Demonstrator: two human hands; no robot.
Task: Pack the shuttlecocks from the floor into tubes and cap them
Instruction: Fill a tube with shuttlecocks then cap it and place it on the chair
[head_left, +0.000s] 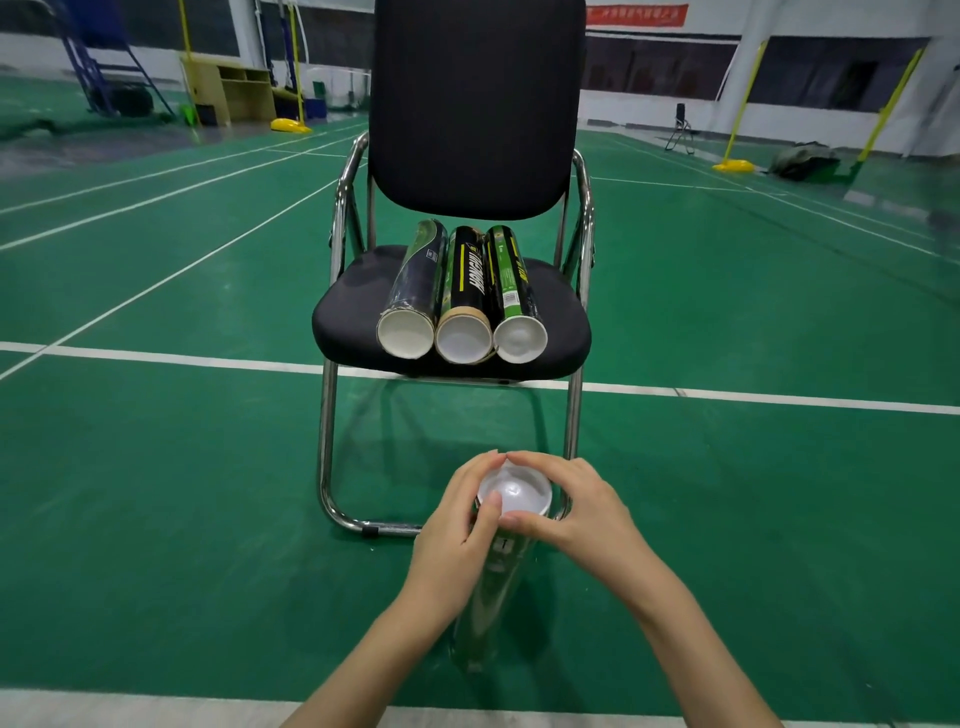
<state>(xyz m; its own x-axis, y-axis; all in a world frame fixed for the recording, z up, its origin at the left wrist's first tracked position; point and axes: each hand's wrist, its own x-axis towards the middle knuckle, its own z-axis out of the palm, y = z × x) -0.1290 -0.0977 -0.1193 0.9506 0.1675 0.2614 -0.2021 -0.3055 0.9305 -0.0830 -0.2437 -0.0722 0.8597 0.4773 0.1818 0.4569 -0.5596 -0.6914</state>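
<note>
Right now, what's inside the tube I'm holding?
That cannot be seen: a white cap covers the top of the tube, with both the left hand and the right hand curled around the rim.

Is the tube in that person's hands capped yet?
Capped: a white cap covers the top of the tube, gripped by both hands.

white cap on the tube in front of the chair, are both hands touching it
Touching. The head view shows the left hand and right hand with fingers curled round the white cap rim, thumbs on its near edge.
</note>
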